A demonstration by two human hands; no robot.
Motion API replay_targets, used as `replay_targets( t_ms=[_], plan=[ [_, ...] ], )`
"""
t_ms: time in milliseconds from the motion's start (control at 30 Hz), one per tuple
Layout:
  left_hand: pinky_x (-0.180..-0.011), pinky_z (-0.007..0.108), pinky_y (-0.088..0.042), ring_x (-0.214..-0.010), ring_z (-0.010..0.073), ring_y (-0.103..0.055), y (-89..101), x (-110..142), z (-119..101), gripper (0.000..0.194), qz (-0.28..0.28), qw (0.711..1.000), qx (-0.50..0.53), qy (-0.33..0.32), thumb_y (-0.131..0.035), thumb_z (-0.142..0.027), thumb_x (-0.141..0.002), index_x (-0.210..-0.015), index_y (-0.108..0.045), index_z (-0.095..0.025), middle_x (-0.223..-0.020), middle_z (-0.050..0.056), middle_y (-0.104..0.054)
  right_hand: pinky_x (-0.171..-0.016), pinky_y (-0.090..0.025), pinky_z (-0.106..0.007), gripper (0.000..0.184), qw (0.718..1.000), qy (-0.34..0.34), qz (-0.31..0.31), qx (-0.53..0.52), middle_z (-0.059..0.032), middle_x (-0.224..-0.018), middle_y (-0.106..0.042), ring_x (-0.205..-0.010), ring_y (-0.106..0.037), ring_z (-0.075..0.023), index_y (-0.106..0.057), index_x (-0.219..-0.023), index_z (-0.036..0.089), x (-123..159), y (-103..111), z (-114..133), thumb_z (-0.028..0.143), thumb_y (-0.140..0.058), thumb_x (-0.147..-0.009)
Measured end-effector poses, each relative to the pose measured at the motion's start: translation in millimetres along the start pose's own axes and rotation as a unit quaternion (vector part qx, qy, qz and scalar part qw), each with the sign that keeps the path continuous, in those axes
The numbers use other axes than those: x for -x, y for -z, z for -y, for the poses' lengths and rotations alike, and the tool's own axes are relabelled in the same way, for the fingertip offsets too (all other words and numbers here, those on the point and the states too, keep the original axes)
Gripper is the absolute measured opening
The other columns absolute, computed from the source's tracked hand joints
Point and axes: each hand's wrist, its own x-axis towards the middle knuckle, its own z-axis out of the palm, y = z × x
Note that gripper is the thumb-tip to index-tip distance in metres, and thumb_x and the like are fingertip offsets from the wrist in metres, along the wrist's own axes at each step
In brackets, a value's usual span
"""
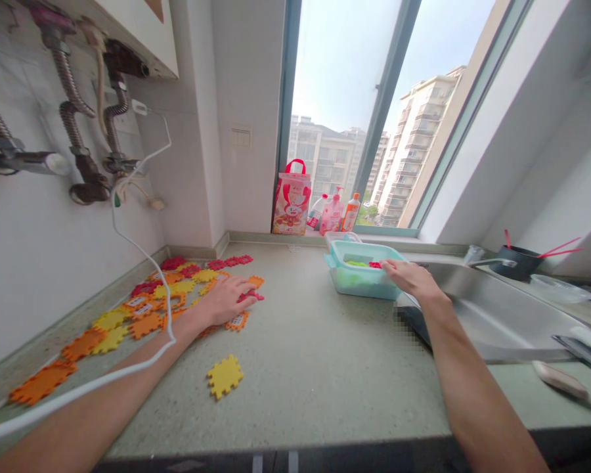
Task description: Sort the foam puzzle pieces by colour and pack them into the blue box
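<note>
My left hand [229, 299] is low over the counter at the right end of a spread of foam puzzle pieces, its fingers closed on a red puzzle piece [252, 296]. Orange, yellow and red pieces lie flat around and behind it, some overlapping. Nearer the front edge, a yellow puzzle piece [225, 377] rests alone. On the right, my right hand [410, 277] reaches over the rim of a teal plastic container [359, 287]. Its fingertips pinch a red piece [375, 265] there. Green pieces [357, 263] show inside the container; its lower contents are partly hidden.
A white cable [166, 289] hangs across my left forearm. Right of the container is a steel sink [497, 309] with a dark pot [515, 261] beyond. A pink bag [291, 203] and several bottles [331, 213] stand by the window. A soap bar-like object [560, 380] lies front right.
</note>
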Motion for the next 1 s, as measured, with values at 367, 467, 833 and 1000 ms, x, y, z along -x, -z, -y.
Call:
replay_targets(
  t_ms=[367, 467, 833, 1000],
  plan=[
    [-0.111, 0.048, -0.041, -0.127, 0.0323, -0.061, 3.4, 0, -5, 0.050, 0.005, 1.000, 0.003, 0.010, -0.046, -0.060, -0.104, -0.132, -0.073, -0.029, -0.140, 0.010, -0.068, -0.098, -0.053, -0.049, 0.071, 1.000, -0.024, -0.009, -0.003, -0.0117, -0.126, -0.077, -0.115, -0.071, -0.0377, -0.072, -0.138, 0.036, 7, 6, 6, 0.075, -0.027, -0.099],
    [-0.112, 0.048, -0.041, -0.128, 0.0328, -0.061, 0.9, 0, -2, 0.051, 0.006, 1.000, 0.001, 0.010, -0.046, -0.060, -0.104, -0.134, -0.072, -0.028, -0.141, 0.011, -0.068, -0.097, -0.053, -0.052, 0.070, 1.000, -0.025, -0.010, -0.003, -0.0124, -0.125, -0.077, -0.112, -0.072, -0.0385, -0.072, -0.137, 0.037, 8, 7, 7, 0.076, -0.027, -0.099],
    [-0.112, 0.047, -0.041, -0.133, 0.0319, -0.058, 3.1, 1, -3, 0.051, 0.027, 0.999, -0.016, 0.018, -0.045, -0.058, -0.105, -0.138, -0.069, -0.028, -0.146, 0.010, -0.064, -0.091, -0.051, -0.044, 0.058, 0.992, 0.020, -0.123, 0.003, -0.0123, -0.127, -0.075, -0.108, -0.071, -0.0343, -0.074, -0.129, 0.029, 13, 11, 16, 0.065, -0.038, -0.101],
    [-0.113, 0.047, -0.040, -0.131, 0.0314, -0.059, 4.0, 1, -4, 0.051, 0.025, 0.999, -0.010, 0.018, -0.045, -0.058, -0.104, -0.138, -0.069, -0.028, -0.145, 0.009, -0.065, -0.084, -0.050, -0.039, 0.057, 0.993, 0.033, -0.117, -0.004, -0.0102, -0.112, -0.077, -0.097, -0.071, -0.0306, -0.078, -0.112, 0.026, 14, 13, 22, 0.066, -0.038, -0.100]
  ],
)
